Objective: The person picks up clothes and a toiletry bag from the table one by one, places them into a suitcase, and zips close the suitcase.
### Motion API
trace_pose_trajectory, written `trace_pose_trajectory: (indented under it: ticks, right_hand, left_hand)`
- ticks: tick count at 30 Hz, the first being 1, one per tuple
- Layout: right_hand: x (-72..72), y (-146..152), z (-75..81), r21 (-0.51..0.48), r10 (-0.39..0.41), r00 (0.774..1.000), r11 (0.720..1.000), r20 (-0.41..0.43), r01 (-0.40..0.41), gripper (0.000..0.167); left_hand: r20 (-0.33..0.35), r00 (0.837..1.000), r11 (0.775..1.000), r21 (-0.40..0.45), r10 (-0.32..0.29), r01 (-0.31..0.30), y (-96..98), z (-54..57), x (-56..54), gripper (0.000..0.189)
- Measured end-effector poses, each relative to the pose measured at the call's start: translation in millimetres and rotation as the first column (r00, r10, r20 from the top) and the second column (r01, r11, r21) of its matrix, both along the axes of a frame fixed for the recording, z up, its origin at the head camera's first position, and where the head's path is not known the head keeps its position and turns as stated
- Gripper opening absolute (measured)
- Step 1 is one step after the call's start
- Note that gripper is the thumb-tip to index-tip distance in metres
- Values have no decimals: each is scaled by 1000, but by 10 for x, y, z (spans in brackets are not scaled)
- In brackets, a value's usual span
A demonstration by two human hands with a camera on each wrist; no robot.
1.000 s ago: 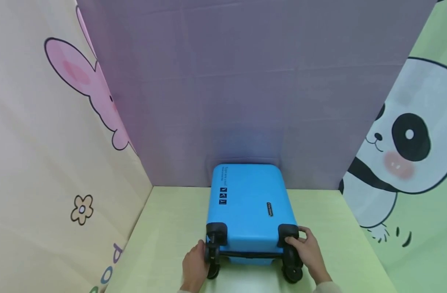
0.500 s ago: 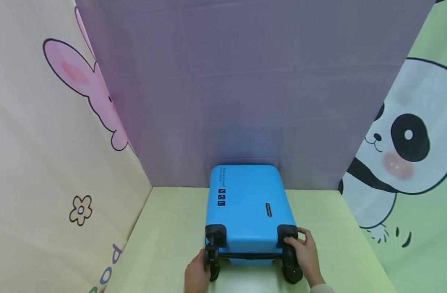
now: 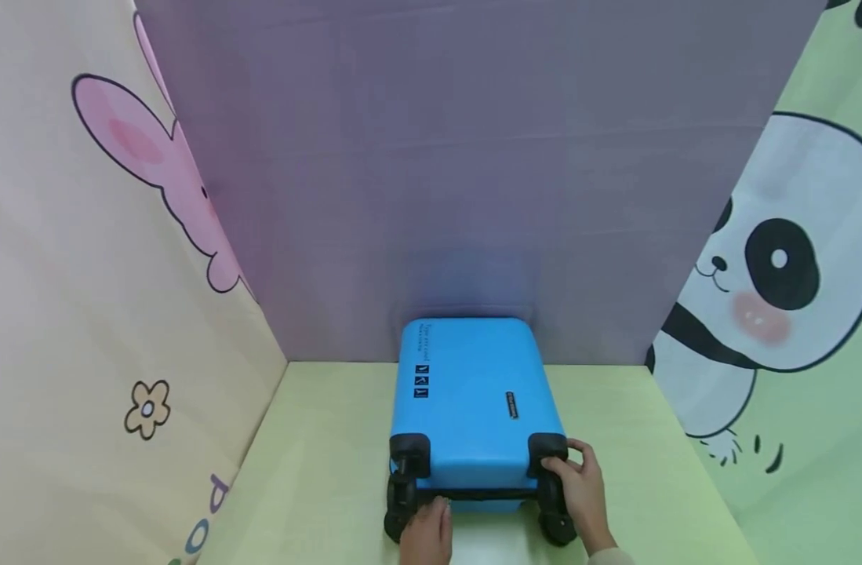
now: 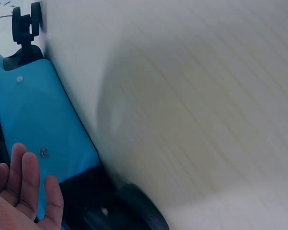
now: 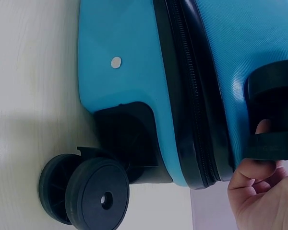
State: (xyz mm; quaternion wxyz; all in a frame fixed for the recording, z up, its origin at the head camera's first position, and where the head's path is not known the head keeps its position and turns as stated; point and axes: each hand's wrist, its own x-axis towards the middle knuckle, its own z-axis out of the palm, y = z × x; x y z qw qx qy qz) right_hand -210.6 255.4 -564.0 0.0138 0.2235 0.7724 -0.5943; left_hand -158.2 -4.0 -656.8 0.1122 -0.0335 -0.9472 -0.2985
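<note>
A bright blue hard-shell suitcase (image 3: 473, 392) lies flat, its wheeled end towards me. My right hand (image 3: 579, 490) grips the black fitting at the right wheel corner; the right wrist view shows its fingers (image 5: 254, 177) curled against that dark part. My left hand (image 3: 427, 534) is at the wheeled end, just inside the left wheel (image 3: 401, 502), beside the dark zipper band (image 3: 476, 494). In the left wrist view, several of its fingers (image 4: 31, 177) are loosely bent over the blue shell. Its thumb side is cut off at the frame edge, so any hold is hidden.
The suitcase rests on a pale yellow-green tabletop (image 3: 332, 447) with its far end against a purple-grey panel (image 3: 438, 180). Cartoon-printed sheets flank it, the left sheet (image 3: 85, 329) with a rabbit and the right sheet (image 3: 812, 424) with a panda. A lower wheel (image 5: 98, 194) is at the tabletop.
My left hand has moved right, from the outside of the left wheel to its inner side at the band. The right hand stays at its corner. The view has shifted slightly.
</note>
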Motion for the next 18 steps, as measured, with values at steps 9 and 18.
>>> trace_pose_trajectory:
  ticks: [9, 18]
  right_hand:
    - [-22, -61, -11, -27, -28, 999, 999, -17, 28, 69]
    - [27, -240, -21, -37, -48, 999, 998, -19, 48, 71]
  left_hand:
    - [89, 996, 999, -39, -21, 25, 34, 89, -88, 22]
    - [118, 993, 999, -32, -11, 15, -71, 147, -131, 24]
